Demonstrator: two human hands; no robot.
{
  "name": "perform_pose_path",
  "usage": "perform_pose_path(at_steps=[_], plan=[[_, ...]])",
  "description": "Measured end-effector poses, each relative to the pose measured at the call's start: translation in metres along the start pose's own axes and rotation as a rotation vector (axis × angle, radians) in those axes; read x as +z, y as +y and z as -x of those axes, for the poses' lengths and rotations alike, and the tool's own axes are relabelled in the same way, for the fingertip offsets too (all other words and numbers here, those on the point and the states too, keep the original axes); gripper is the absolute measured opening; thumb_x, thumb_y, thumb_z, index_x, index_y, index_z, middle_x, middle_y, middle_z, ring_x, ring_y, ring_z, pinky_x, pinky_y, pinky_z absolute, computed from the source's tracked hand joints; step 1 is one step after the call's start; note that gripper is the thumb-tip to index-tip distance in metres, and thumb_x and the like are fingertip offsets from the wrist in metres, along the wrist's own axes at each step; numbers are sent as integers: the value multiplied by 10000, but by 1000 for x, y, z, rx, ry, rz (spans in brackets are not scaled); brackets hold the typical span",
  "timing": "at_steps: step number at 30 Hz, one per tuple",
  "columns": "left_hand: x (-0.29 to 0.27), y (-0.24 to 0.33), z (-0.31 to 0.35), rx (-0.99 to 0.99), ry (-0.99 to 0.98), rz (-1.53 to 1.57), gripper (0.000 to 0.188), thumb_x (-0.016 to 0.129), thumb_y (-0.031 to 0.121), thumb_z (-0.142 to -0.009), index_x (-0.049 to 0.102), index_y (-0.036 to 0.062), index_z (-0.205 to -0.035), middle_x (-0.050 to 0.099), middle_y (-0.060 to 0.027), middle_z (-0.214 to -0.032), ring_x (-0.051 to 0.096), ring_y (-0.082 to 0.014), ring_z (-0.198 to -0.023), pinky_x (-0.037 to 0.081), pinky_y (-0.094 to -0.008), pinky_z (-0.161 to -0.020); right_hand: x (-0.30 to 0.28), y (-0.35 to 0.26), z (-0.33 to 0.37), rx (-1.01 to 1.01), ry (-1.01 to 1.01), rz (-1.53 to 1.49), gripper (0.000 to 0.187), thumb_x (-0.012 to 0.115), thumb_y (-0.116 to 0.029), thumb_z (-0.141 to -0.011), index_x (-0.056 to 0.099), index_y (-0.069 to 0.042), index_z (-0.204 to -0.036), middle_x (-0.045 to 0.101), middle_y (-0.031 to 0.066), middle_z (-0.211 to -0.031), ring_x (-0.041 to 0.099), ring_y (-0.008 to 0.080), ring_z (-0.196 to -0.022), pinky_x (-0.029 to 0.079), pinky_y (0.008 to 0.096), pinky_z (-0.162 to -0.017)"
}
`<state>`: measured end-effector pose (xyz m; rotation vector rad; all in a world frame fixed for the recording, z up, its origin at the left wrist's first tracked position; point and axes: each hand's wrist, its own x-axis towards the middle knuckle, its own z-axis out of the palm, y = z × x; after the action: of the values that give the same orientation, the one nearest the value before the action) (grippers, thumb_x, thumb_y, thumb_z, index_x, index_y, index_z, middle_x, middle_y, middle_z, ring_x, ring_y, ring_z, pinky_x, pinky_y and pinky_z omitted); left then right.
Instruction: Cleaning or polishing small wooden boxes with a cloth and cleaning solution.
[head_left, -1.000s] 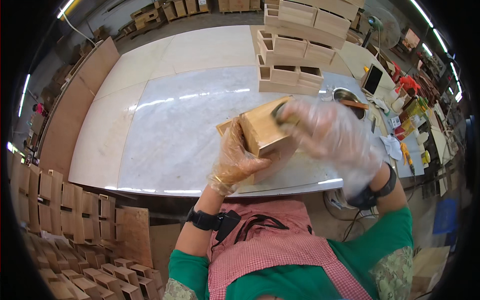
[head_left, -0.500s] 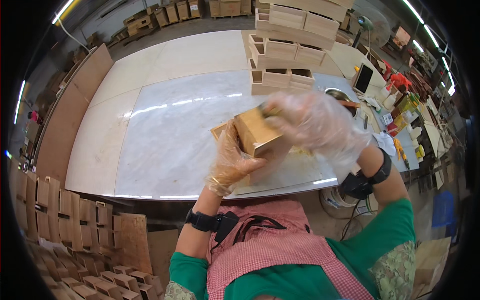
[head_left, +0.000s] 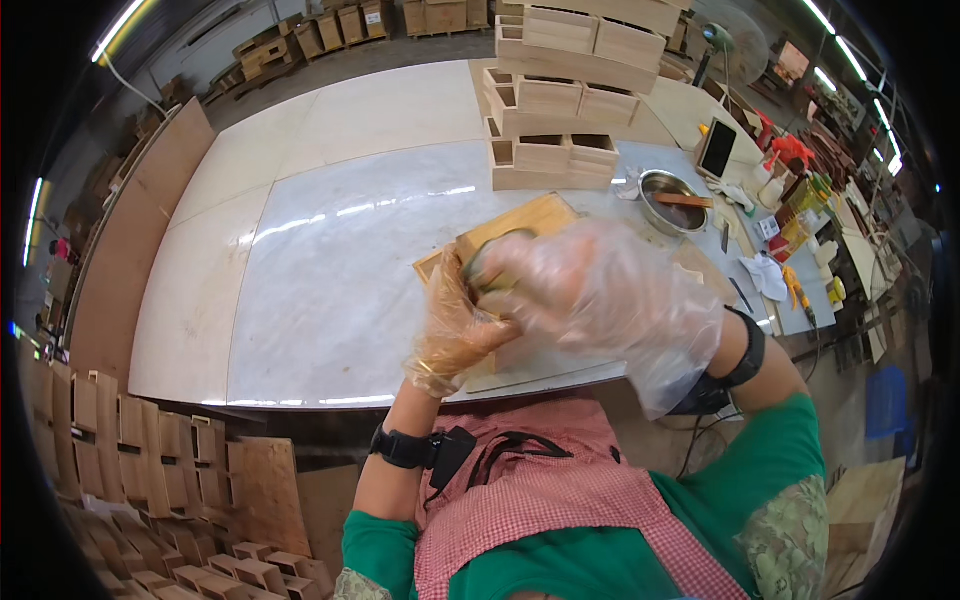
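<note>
My left hand (head_left: 452, 325), in a clear plastic glove, grips a small wooden box (head_left: 510, 353), now mostly hidden behind my hands. My right hand (head_left: 560, 275), gloved the same way and blurred by motion, presses a dark green-edged pad (head_left: 486, 262) against the box close to my left thumb and fingers. Just beyond both hands, an amber-toned wooden piece (head_left: 545, 213) shows on its upper side. Whether it is part of the held box or a separate piece lying behind cannot be made out.
Stacked wooden drawer boxes (head_left: 553, 178) stand at the table's far side. A metal bowl (head_left: 672, 222) with a wooden-handled brush lies to the right, near a white cloth (head_left: 765, 275), bottles (head_left: 772, 192) and a propped dark tablet (head_left: 717, 148). More wooden boxes (head_left: 180, 455) fill the lower left.
My right hand has swept left and toward me with the pad, over the box and closer to my left hand. The metal bowl is now in fuller sight. My left hand keeps its hold.
</note>
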<state>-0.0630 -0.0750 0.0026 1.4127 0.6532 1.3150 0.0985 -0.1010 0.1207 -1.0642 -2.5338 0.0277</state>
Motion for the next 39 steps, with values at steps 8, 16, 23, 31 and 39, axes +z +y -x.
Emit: perform_pose_path(at_steps=[8, 16, 23, 31, 39], plan=[[-6, -16, -2, 87, -4, -11, 814, 871, 217, -562, 471, 9, -1239, 603, -92, -1113, 593, -194, -1010, 490, -330, -891, -15, 17, 26, 39, 60, -36, 244, 688, -192, -815, 596, -92, -1018, 659, 112, -836, 653, 317, -736, 526, 390, -639], [1, -2, -4, -27, -31, -61, 794, 864, 228, -545, 480, 3, -1203, 588, -108, -1101, 574, -223, -1029, 477, -333, -896, -3, 4, 11, -142, 44, -5, 209, 667, -199, -845, 589, -93, -1007, 655, 102, -819, 663, 291, -736, 520, 386, -595], [-12, -12, -4, 18, -23, -276, 801, 852, 188, -534, 463, 2, -1208, 573, -107, -1107, 549, -221, -1073, 444, -342, -951, -20, 34, 40, 205, 123, -44, 255, 624, -275, -887, 611, -88, -1060, 670, 155, -818, 669, 317, -707, 524, 399, -599], [4, -4, -8, -7, -13, -27, 781, 860, 170, -563, 460, 3, -1213, 562, -103, -1137, 542, -191, -1075, 452, -337, -931, -3, 79, -2, 229, 169, -5, 262, 591, -296, -904, 616, -88, -1061, 676, 162, -773, 671, 325, -739, 527, 380, -646], [3, 3, 2, -42, 35, -27, 766, 847, 105, -618, 414, 12, -1243, 531, -109, -1196, 546, -206, -1097, 456, -343, -960, -10, 42, 50, 169, 292, -49, 189, 626, -246, -882, 629, -125, -1027, 655, 147, -714, 656, 329, -661, 519, 384, -601]])
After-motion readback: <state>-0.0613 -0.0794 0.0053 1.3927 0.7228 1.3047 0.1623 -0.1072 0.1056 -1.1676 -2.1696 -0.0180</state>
